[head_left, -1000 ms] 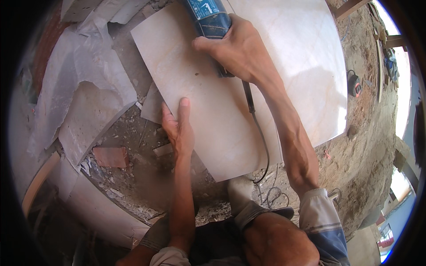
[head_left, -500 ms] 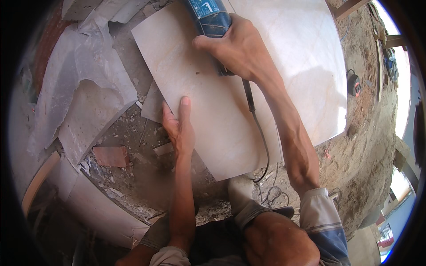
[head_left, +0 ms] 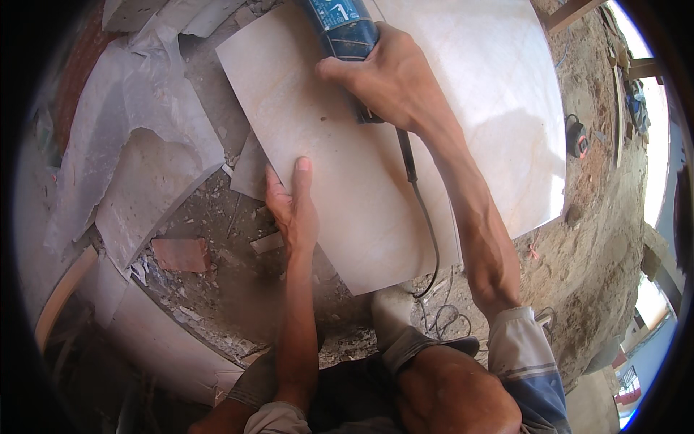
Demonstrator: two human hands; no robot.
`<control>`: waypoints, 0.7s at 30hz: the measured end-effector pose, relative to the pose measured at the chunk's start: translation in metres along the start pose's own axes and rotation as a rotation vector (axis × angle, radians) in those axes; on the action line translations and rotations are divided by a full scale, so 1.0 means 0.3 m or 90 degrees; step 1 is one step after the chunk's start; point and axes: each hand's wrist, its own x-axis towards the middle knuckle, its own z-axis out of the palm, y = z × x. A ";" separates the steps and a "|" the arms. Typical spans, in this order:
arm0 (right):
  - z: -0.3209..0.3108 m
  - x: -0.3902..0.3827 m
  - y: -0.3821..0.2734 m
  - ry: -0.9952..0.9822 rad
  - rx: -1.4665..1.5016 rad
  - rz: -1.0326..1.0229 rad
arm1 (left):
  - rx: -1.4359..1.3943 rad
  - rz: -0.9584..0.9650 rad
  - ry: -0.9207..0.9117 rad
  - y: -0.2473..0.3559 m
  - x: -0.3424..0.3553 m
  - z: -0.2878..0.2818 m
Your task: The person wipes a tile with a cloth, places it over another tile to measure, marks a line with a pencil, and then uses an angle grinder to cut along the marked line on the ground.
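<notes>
My right hand (head_left: 387, 76) is closed round the rear of a blue corded power tool (head_left: 343, 29), a grinder or tile cutter by its shape. Its front end is cut off by the top of the picture. The tool is over a large cream tile (head_left: 361, 210), and its black cord (head_left: 426, 224) trails down across the surface toward me. A thin straight line runs through the tile to the right of the tool, partly behind my right arm. My left hand (head_left: 291, 210) grips the tile's left edge, thumb on top and fingers at the side and underneath.
Torn plastic sheeting (head_left: 130, 87) and broken slabs lie at the left, near a reddish brick piece (head_left: 181, 254). A tape measure (head_left: 576, 137) lies on the dirt at the right. Cable loops (head_left: 448, 318) lie near my foot. A curved pale board (head_left: 159, 333) borders the lower left.
Almost nothing differs. The tool, my two hands and the tile's left side sit very slightly farther right in the picture; both grips are the same.
</notes>
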 end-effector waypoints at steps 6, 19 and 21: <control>0.006 0.004 0.008 -0.001 0.012 -0.007 | 0.000 -0.014 0.003 0.016 -0.003 0.000; 0.010 -0.005 0.014 0.013 -0.012 -0.006 | -0.001 -0.007 0.000 0.016 -0.005 0.004; 0.009 -0.005 0.019 0.016 -0.013 -0.008 | -0.002 -0.005 0.000 0.014 -0.005 0.006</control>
